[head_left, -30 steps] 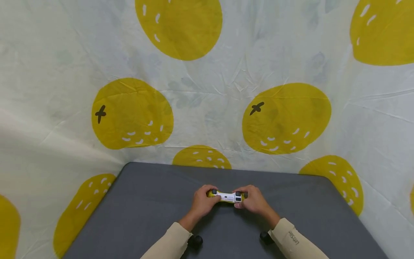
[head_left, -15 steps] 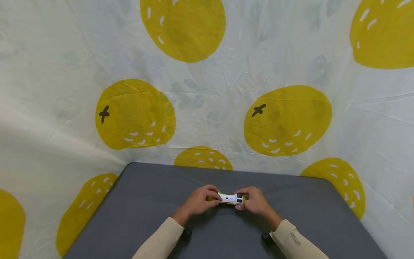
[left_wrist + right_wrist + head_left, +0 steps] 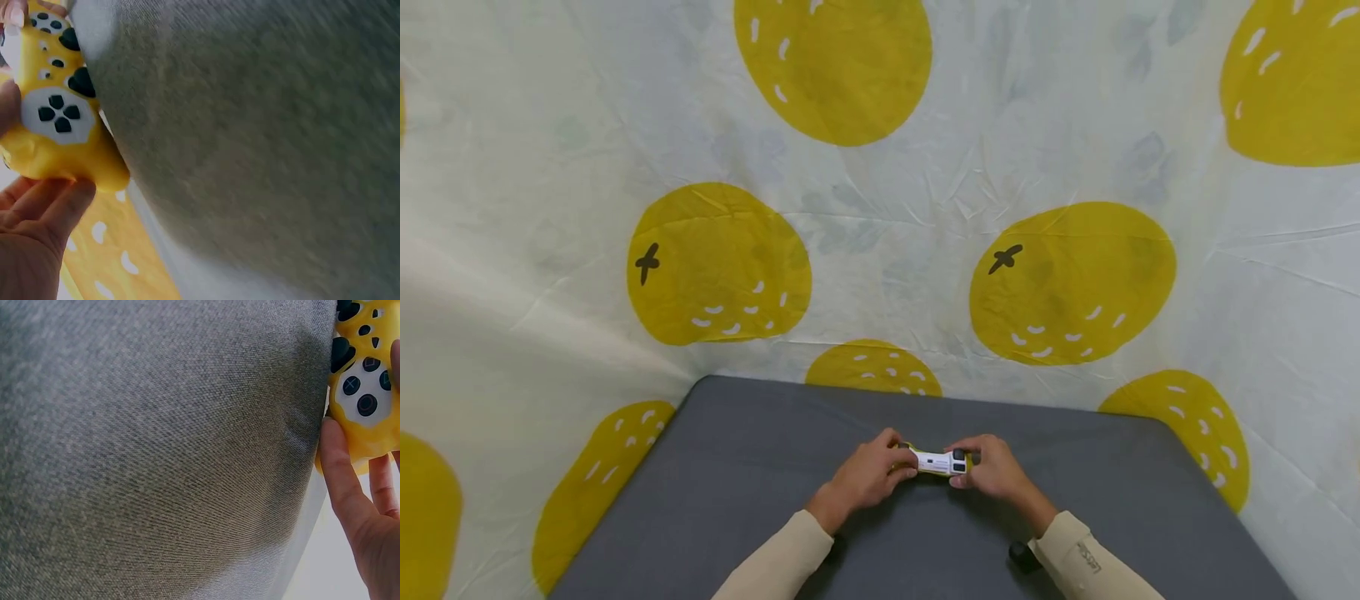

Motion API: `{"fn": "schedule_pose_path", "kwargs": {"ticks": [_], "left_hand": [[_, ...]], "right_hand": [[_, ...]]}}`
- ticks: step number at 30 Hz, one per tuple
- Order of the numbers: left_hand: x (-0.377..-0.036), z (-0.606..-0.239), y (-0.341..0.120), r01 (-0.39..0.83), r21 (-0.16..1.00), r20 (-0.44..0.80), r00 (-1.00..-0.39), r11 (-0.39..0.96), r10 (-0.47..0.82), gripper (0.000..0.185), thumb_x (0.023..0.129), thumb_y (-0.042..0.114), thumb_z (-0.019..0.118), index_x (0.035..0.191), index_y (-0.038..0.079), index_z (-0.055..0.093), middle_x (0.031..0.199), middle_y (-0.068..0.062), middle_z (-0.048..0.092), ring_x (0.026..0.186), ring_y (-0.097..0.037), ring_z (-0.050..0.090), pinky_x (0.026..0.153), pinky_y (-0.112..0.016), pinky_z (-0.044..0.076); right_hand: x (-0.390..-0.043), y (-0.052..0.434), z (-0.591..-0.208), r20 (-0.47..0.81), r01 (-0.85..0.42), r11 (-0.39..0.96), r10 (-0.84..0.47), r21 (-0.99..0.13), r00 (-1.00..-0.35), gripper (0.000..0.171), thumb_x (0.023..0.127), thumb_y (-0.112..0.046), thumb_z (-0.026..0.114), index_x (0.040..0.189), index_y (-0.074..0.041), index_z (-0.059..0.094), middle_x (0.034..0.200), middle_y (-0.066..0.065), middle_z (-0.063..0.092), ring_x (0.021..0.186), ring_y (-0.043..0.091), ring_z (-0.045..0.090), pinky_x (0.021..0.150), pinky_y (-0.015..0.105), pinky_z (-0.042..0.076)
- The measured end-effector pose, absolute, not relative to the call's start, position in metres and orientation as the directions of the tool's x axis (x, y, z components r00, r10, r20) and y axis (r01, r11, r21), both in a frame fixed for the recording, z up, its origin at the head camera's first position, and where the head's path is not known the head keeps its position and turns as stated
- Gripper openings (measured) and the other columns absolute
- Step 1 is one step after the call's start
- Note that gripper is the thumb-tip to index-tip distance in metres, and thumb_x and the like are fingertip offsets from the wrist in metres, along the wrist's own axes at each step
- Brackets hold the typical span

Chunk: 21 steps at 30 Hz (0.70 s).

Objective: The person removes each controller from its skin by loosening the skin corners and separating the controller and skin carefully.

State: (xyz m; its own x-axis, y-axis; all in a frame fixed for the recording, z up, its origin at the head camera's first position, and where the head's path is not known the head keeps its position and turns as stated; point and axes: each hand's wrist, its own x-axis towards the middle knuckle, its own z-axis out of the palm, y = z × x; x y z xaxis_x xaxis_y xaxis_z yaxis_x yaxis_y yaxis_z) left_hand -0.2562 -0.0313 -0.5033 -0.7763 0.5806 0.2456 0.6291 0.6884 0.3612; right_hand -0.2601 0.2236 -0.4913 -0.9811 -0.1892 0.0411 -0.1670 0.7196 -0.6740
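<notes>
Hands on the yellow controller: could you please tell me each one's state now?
Left hand: grips the yellow plastic game controller.
Right hand: grips its other end.

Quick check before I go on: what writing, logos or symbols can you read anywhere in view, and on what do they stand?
Right sleeve cuff: a small dark printed word, too small to read.
Yellow game controller: no words; its round buttons bear signs, "X" and a circle clear, the others cut off or blurred.
Controller's left pad: four dark direction keys, unlettered.
Backdrop cloth: yellow fruit print only, no text.
</notes>
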Motion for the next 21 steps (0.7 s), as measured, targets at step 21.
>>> {"fn": "schedule_pose_path", "kwargs": {"ticks": [21], "left_hand": [[-0.262,-0.501,-0.038,0.613,0.571,0.313,-0.778,0.546,0.545,0.012,0.104,0.017,0.063,0.097,0.01,0.069,0.122,-0.007,0.049,0.087,-0.013,0.061,0.079,-0.026,0.054]], "right_hand": [[-0.261,0.226,-0.49,0.016,-0.156,0.725,-0.196,-0.671,-0.981,0.042,0.069,-0.007,0.092,0.108,-0.018,0.083,0.111,0.002,0.079,0.106,0.022,0.068,0.097,0.052,0.054]]}}
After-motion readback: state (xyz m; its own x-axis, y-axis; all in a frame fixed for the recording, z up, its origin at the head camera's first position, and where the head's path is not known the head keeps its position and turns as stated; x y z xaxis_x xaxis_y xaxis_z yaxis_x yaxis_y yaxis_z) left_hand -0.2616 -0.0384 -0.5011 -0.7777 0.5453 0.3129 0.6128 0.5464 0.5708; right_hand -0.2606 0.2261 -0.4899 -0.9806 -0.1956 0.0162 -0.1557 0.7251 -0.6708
